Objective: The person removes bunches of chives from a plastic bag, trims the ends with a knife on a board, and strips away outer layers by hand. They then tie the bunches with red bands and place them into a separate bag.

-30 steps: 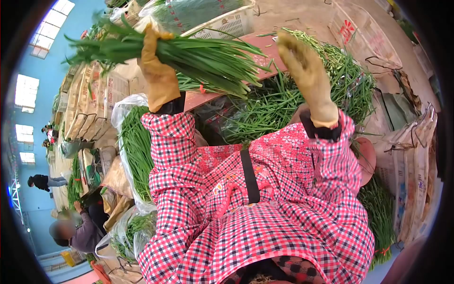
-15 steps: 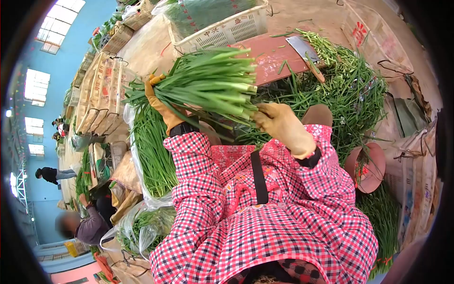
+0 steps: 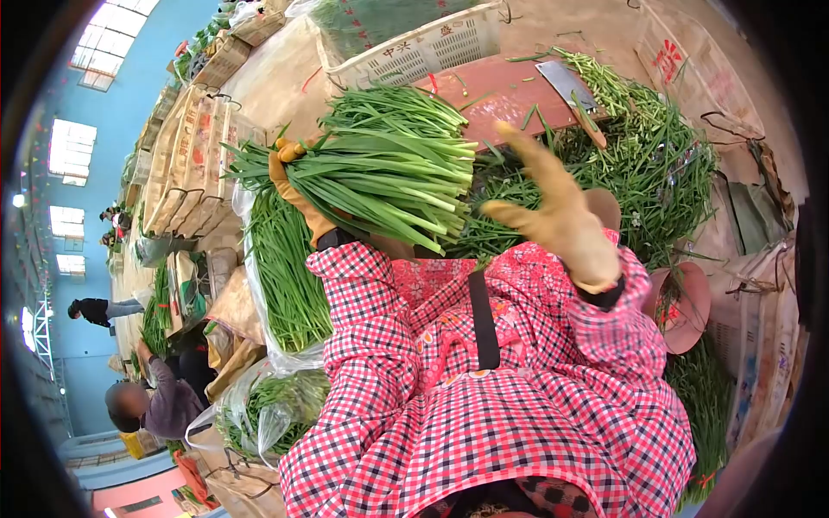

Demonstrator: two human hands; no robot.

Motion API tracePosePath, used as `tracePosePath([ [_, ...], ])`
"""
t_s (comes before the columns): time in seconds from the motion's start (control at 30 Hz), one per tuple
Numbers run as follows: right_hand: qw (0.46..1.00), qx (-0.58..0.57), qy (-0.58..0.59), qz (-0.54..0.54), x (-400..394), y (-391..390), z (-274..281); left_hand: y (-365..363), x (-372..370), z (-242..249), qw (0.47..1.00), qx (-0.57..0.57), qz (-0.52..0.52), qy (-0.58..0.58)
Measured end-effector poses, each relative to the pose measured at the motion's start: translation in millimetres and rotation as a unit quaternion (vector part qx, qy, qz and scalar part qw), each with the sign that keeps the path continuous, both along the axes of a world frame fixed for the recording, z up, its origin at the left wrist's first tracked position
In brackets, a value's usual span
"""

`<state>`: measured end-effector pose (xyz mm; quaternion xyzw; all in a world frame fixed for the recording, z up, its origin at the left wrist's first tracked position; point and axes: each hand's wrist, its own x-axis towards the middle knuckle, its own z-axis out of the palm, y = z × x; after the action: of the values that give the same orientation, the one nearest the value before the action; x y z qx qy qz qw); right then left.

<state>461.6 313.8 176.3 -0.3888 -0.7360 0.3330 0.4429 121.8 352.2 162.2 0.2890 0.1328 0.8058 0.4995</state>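
Note:
My left hand (image 3: pixel 298 192), in a yellow-brown glove, is wrapped round the leafy end of a thick bunch of green stalks (image 3: pixel 397 160). The pale cut ends point right. My right hand (image 3: pixel 557 211), gloved too, is held apart from the bunch on its right, fingers spread and holding nothing. Beyond it, a cleaver (image 3: pixel 566 89) with a wooden handle lies on a red-brown board (image 3: pixel 501 102). Loose stalks and trimmings (image 3: pixel 643 164) are heaped beside and below the board.
A white crate (image 3: pixel 423 53) stands behind the board, another crate (image 3: pixel 704 69) at the upper right. More greens (image 3: pixel 285 276) lie in plastic at my left. A pink round container (image 3: pixel 686 306) is at my right. A co-worker (image 3: pixel 168 401) sits at the far left.
My right hand has let go of the stalk ends, moved right and spread its fingers. The bunch in my left hand looks fuller and more fanned out.

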Motion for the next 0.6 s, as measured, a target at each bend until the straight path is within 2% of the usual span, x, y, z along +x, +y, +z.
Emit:
tracePosePath([
  [0.03, 1.000, 0.005, -0.003, 0.031, -17, 3, 0, -1, 4, 3, 0.999, 0.010, -0.037, -0.005],
  [0.07, 0.998, -0.053, 0.005, 0.044, -28, 3, 6, -3, 9, 6, 0.998, 0.014, -0.053, -0.030],
  [0.17, 0.990, -0.022, -0.081, 0.112, -32, 6, 3, -11, 1, 5, 0.989, 0.019, -0.105, -0.101],
  [0.2, 0.992, 0.080, -0.065, 0.075, -30, 6, -14, -12, -24, -6, 0.984, 0.013, -0.127, -0.124],
  [0.23, 0.985, 0.151, -0.024, 0.082, -21, 9, -31, -12, -42, -18, 0.978, 0.006, -0.149, -0.148],
  [0.27, 0.996, 0.057, 0.043, 0.049, -11, 6, -43, -10, -50, -27, 0.988, 0.038, -0.121, -0.093],
  [0.3, 0.993, -0.036, 0.107, 0.016, -1, 2, -50, -15, -46, -25, 0.989, 0.036, -0.107, -0.100],
  [0.37, 0.981, -0.166, 0.007, -0.100, 18, -1, -41, -22, -32, -15, 0.990, 0.032, -0.083, -0.111],
  [0.4, 0.983, -0.163, 0.082, -0.030, 26, 0, -55, -23, -35, -18, 0.974, 0.047, -0.141, -0.173],
  [0.5, 0.998, 0.040, 0.000, 0.039, 9, -16, -3, -23, -39, -21, 0.976, 0.045, -0.119, -0.177],
  [0.53, 0.992, -0.026, 0.104, 0.064, 1, -22, -7, -22, -37, -22, 0.973, 0.053, -0.125, -0.185],
  [0.6, 0.990, -0.060, 0.110, 0.063, -14, -30, 2, -22, -34, -20, 0.971, 0.054, -0.124, -0.199],
])
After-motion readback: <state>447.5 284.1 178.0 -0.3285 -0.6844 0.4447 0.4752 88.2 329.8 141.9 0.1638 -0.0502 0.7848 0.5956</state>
